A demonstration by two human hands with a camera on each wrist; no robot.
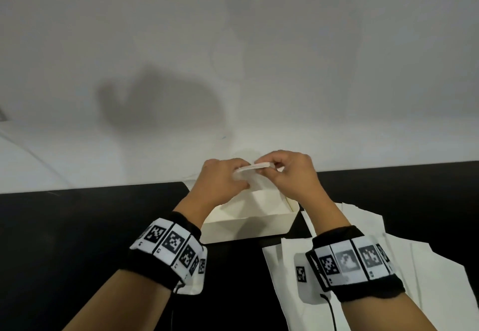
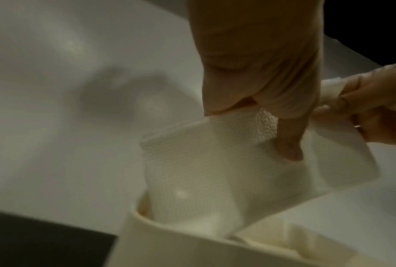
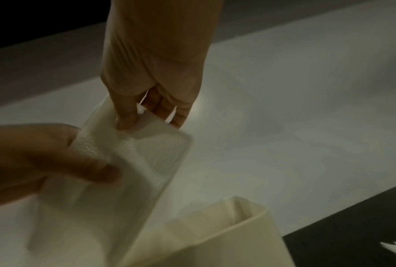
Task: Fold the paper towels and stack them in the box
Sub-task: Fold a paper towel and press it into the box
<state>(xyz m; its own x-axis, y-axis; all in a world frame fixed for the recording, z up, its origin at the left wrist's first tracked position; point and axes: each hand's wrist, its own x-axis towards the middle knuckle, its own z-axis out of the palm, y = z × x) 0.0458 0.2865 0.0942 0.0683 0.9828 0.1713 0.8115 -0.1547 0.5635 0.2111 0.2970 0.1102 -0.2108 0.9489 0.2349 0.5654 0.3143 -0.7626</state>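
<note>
A folded white paper towel hangs between both hands, above the far side of the open white box. My left hand pinches its left end, thumb and fingers curled round it. The right hand pinches the right end the same way. The box rim shows just below the towel in both wrist views. Inside the box I see pale paper, blurred.
Several unfolded white paper towels lie spread on the black table at the right, under my right forearm. A white wall rises right behind the box. Both wrists wear black bands with marker tags.
</note>
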